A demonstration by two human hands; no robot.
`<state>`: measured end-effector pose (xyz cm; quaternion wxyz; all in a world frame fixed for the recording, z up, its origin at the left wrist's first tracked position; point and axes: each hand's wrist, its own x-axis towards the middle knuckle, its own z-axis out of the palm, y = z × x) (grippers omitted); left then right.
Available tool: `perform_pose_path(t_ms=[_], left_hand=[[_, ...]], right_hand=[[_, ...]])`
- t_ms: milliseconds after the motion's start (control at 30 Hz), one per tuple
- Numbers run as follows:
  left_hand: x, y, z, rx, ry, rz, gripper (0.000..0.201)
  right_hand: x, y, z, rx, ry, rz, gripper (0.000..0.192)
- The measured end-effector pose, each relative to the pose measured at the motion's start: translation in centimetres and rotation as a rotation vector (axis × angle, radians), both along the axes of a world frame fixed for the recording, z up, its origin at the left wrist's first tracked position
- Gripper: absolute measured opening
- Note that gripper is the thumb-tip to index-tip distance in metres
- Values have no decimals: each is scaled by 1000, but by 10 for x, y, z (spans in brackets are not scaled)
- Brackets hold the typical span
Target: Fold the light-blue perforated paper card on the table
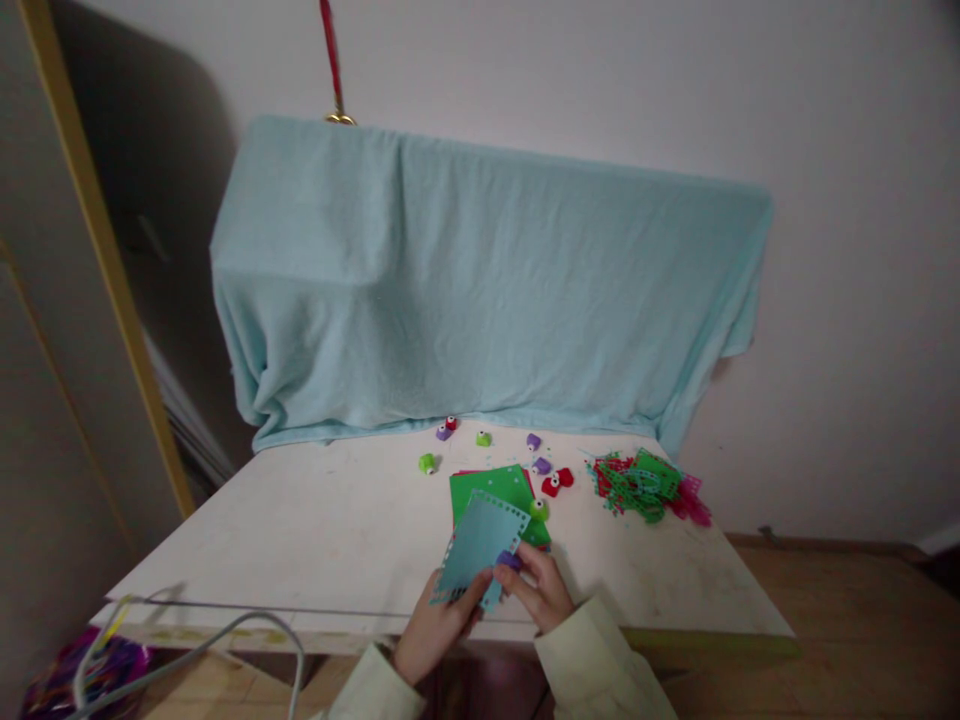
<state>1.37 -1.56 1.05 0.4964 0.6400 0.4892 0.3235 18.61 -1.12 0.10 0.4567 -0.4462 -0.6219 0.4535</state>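
My left hand (442,618) is closed on the lower left part of a light blue paper sheet (482,545), its thumb lying on top. Small punched holes run along the sheet's edges. In my right hand (546,588) is a purple craft punch (508,561), pinched between thumb and fingers at the sheet's right edge. Below the blue sheet, on the table, lie green paper sheets (495,486) with red edges showing under them. A light green punch (538,509) rests at the right side of the green paper.
On the white table (322,540) are more punches: red (551,485), purple (533,441) and green (427,463). A heap of cut paper scraps (645,485) lies at the right. Behind hangs a light blue cloth (487,290); a grey cable (247,618) loops at the front left.
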Motion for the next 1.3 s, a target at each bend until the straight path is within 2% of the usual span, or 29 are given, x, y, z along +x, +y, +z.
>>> perform_pose_path(t_ms=[367, 633, 1100, 1300], left_hand=[[4, 0, -23, -68, -62, 54, 40], [4, 0, -20, -36, 24, 90, 44], [6, -1, -11, 67, -44, 112, 44], [6, -1, -17, -2, -79, 74, 40]], right_hand=[[-3, 1, 0, -11, 5, -40, 32], [-3, 1, -2, -6, 23, -68, 33], [-3, 1, -4, -12, 14, -86, 31], [-3, 0, -5, -7, 11, -93, 31]])
